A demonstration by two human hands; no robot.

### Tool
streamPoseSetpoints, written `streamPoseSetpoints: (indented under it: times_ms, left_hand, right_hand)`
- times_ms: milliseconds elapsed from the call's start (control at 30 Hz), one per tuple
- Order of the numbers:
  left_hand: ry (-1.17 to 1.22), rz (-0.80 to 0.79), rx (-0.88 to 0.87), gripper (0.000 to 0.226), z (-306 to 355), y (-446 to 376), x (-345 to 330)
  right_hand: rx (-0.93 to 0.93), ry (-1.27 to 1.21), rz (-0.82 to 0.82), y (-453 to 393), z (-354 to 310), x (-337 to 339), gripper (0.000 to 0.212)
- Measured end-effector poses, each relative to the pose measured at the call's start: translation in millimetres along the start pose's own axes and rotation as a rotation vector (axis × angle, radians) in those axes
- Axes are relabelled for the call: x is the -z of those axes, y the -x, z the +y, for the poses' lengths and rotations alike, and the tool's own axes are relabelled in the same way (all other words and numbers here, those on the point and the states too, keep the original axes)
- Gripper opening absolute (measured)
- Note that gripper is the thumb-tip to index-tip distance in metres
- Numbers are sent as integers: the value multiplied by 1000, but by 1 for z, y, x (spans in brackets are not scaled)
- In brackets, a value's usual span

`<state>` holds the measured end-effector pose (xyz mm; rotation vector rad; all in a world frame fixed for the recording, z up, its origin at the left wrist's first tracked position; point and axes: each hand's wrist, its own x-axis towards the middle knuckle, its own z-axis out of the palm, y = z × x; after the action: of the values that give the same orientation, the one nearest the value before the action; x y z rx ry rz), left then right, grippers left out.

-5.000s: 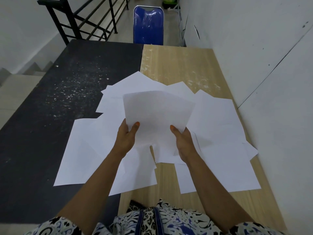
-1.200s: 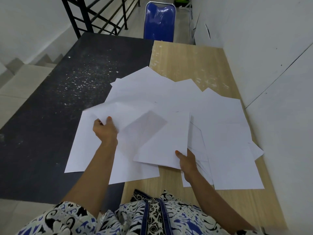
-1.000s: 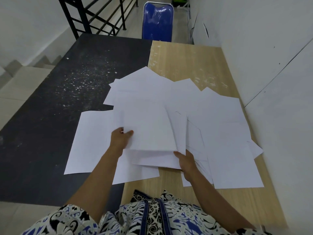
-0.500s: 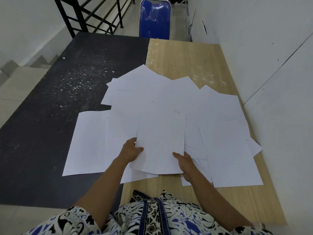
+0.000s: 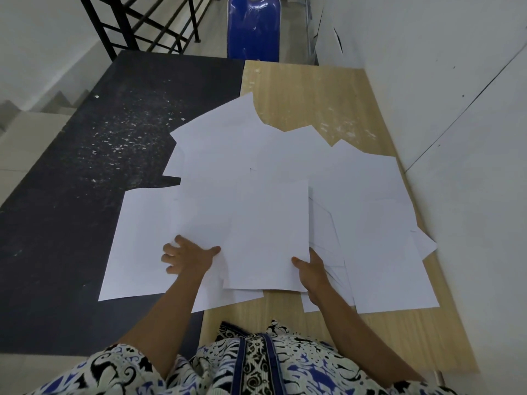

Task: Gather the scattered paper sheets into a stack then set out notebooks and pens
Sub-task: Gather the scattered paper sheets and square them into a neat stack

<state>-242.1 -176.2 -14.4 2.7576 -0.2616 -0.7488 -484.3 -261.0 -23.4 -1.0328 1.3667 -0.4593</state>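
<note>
Right hand (image 5: 312, 269) pinches stack (image 5: 268, 235) corner, left hand (image 5: 186, 256) flat and released on sheets (image 5: 142, 240); best slide loose sheets under stack, edges squared against table (image 5: 313, 104).

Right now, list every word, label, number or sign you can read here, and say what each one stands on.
None can be read.
The paper sheets show blank faces.
The blue chair, the wooden table and the black table carry no visible lettering.
The patterned garment bears only ornament.
</note>
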Motion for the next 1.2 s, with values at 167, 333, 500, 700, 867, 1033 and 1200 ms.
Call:
streamPoseSetpoints:
  times_ms: [167, 333, 500, 700, 867, 1033, 1200]
  left_hand:
    - [63, -2, 68, 116, -9, 0, 4]
    - [207, 37, 28, 86, -19, -6, 9]
    - [468, 125, -172, 31, -20, -8, 22]
    - [696, 152, -290, 18, 8, -7, 45]
    - [709, 37, -372, 27, 19, -9, 56]
    - [393, -203, -476, 53, -9, -8, 43]
    - [402, -139, -383, 46, -33, 3, 28]
  right_hand:
    - [-5, 10, -3, -1, 3, -2, 37]
    - [9, 23, 1, 2, 4, -3, 37]
    - [29, 19, 5, 3, 3, 0, 36]
    - [32, 29, 4, 5, 5, -1, 37]
    - [49, 24, 17, 3, 0, 2, 36]
    - [53, 2, 35, 2, -3, 3, 36]
    - [50, -2, 33, 2, 2, 3, 36]
